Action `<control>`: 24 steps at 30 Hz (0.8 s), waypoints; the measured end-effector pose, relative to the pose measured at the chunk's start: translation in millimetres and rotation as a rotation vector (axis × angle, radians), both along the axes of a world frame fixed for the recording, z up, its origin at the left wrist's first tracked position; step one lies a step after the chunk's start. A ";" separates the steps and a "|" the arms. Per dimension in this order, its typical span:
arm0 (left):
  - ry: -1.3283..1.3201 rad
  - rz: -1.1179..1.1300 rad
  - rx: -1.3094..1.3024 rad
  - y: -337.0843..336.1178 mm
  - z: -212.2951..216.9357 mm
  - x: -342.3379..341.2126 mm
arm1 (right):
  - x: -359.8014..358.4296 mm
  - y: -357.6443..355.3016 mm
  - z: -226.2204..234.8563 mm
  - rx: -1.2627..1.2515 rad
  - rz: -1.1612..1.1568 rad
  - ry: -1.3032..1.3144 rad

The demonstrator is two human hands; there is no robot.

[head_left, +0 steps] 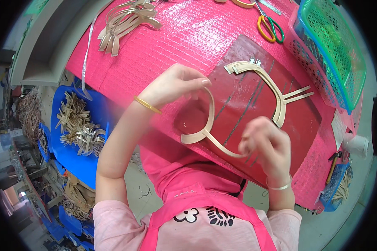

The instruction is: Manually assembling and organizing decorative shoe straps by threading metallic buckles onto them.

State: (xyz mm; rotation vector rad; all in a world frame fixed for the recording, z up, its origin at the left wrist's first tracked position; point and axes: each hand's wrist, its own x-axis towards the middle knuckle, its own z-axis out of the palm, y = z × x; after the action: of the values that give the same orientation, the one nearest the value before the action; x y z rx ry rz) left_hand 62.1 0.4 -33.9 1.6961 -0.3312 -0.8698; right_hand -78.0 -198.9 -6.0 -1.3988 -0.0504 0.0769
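A beige strap piece [194, 137], curved with a side branch, hangs between my hands over the near left part of a dark red mat [301, 125]. My left hand [182, 83] pinches its upper end between thumb and fingers. The branch runs to my right hand [267, 144], whose fingers are curled around its end; that hand is slightly blurred. Beyond my right hand, more beige strap pieces [277, 92] lie overlapped on the mat, two thin branches pointing right.
Scissors [267, 30] with yellow and green handles lie on the pink table cover [188, 37]. A green basket [335, 46] stands at far right. A pile of beige straps [127, 25] lies far left. Strap bundles [73, 113] fill a blue container [67, 154] at left.
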 end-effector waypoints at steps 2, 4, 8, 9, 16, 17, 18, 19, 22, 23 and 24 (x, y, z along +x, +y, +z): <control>0.064 0.008 -0.036 4.1 2.4 -5.1 | 22.3 17.5 -0.4 0.175 0.038 0.387; 0.126 0.018 -0.073 7.5 4.7 -11.1 | 39.8 31.6 -18.8 0.205 0.078 0.404; 0.183 0.094 -0.170 11.9 -3.5 -25.1 | 49.1 41.7 -31.2 0.139 0.120 0.384; 0.237 0.145 -0.275 13.4 -5.8 -28.0 | 49.7 42.9 -30.3 0.140 0.125 0.385; 0.255 0.263 -0.340 15.0 -10.7 -36.0 | 42.3 52.8 -25.8 -0.109 0.053 0.288; 0.257 0.272 -0.382 14.0 -10.9 -37.5 | 41.6 54.0 -26.3 -0.148 0.040 0.245; 0.260 0.282 -0.424 13.2 -10.7 -39.3 | 43.1 54.5 -25.8 -0.155 0.042 0.247; 0.261 0.278 -0.425 12.3 -11.1 -40.8 | 43.8 55.0 -27.7 -0.156 0.037 0.247; 0.241 0.266 -0.464 10.5 -11.6 -45.7 | 43.9 58.2 -32.6 -0.191 0.042 0.182; 0.284 0.280 -0.522 10.0 -11.5 -47.0 | 43.3 61.0 -32.4 -0.159 0.002 0.140; 0.327 0.293 -0.581 9.3 -11.7 -48.3 | 42.8 63.9 -32.2 -0.127 -0.038 0.099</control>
State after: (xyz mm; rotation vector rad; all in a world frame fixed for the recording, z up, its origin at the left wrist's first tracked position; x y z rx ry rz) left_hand 13.8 9.7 -45.6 1.0139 -0.0913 -0.7261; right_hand -35.2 -134.9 -38.3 -1.5204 0.0640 0.1194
